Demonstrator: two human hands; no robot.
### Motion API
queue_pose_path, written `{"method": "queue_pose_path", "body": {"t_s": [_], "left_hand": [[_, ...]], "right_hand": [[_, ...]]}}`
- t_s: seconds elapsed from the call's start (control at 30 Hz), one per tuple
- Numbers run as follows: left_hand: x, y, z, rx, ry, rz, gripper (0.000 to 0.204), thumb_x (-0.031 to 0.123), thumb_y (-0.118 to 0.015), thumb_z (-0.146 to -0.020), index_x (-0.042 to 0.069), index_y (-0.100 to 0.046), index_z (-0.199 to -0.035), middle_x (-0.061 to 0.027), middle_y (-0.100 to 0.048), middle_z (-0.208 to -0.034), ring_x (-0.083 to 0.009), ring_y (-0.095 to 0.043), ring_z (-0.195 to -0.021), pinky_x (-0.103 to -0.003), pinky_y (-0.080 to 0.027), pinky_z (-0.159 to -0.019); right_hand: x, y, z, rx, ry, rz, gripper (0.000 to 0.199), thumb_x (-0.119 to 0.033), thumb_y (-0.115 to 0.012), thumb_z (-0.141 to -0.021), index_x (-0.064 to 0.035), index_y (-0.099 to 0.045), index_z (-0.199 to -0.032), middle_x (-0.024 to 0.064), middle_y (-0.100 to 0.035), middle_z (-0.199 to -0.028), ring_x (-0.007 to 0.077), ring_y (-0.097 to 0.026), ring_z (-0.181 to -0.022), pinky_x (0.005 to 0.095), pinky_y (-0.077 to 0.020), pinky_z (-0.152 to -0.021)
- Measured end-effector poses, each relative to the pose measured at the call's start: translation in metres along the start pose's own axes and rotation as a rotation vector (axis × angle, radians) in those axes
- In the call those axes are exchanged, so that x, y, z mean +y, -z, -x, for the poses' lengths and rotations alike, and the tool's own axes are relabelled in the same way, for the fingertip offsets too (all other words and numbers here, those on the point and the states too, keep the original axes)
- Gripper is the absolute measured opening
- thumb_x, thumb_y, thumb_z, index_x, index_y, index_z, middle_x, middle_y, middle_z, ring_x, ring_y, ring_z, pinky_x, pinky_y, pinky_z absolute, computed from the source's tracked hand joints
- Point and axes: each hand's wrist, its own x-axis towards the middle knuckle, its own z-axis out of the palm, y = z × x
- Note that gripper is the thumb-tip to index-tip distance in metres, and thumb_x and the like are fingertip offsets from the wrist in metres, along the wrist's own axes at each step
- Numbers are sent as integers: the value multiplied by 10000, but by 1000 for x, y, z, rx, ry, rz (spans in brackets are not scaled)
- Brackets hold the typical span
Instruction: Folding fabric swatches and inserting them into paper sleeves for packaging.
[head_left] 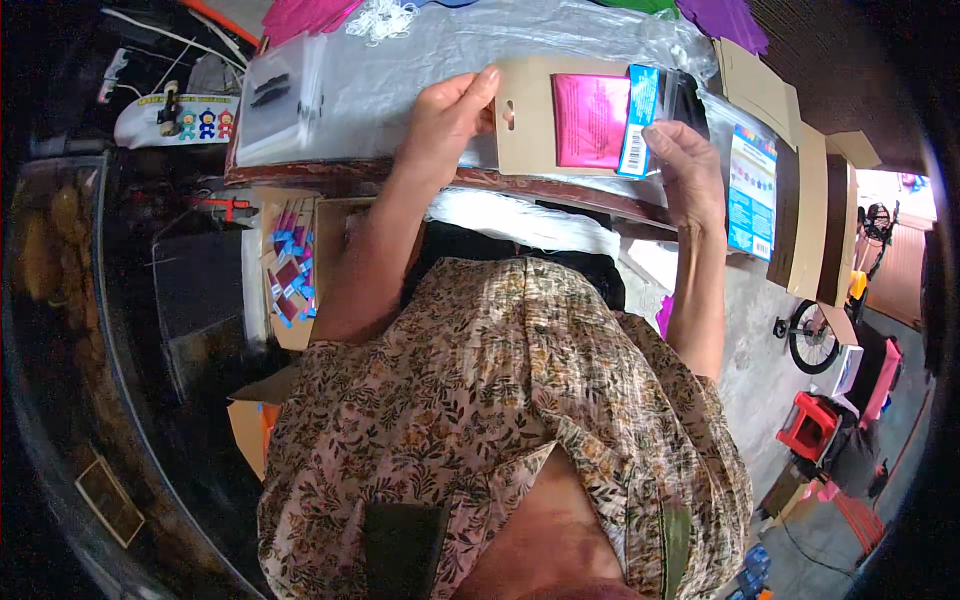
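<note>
Above the near edge of the table, both my hands hold up a brown cardboard hang card with a punched hole near its left end. On the card lies a flat pink packet with small print, and a blue and white barcode label runs along its right side. My left hand pinches the card's left end between thumb and fingers. At the right end, my right hand is closed with its thumb on the label; its other fingers are partly hidden behind. Clear plastic shows beside the label.
The table is covered in clear plastic sheeting. Clear bags lie at its left, white strings at the back. An open carton of small packets stands lower left. Cardboard boxes and a blue printed card are at right.
</note>
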Motion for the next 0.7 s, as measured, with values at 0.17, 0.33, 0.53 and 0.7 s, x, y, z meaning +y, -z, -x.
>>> {"method": "queue_pose_path", "body": {"t_s": [0.17,0.33,0.53,0.7], "left_hand": [[3,-10,5,84,42,155,346,299,-591,-1034,-11,-660,-1171,-56,-707,-1034,-104,-655,-867,-283,-533,-801],[-3,-18,19,-163,-39,115,320,222,-668,-985,-15,-643,-1198,-86,-710,-1074,-141,-670,-970,-295,-543,-854],[23,-18,32,-276,70,-77,840,301,-895,-764,-15,-458,-1409,-163,-606,-1322,-238,-592,-1215,-362,-486,-1017],[13,-37,24,-320,-428,-644,1260,427,-967,-586,-21,-251,-1522,-225,-401,-1511,-314,-430,-1390,-456,-368,-1131]], "right_hand": [[2,2,-2,27,-2,-7,110,-100,-754,-885,-38,-728,-972,1,-706,-848,76,-607,-736,214,-458,-683],[2,-7,-6,58,2,-55,120,-85,-797,-848,-20,-747,-936,41,-730,-825,94,-639,-685,221,-493,-634],[14,10,-20,-18,-113,-97,190,-138,-762,-882,-42,-707,-1037,16,-717,-895,88,-644,-750,215,-501,-683],[26,-9,-29,-50,-174,-455,175,-104,-723,-910,-2,-700,-1050,61,-725,-864,133,-680,-745,267,-577,-666]]}}
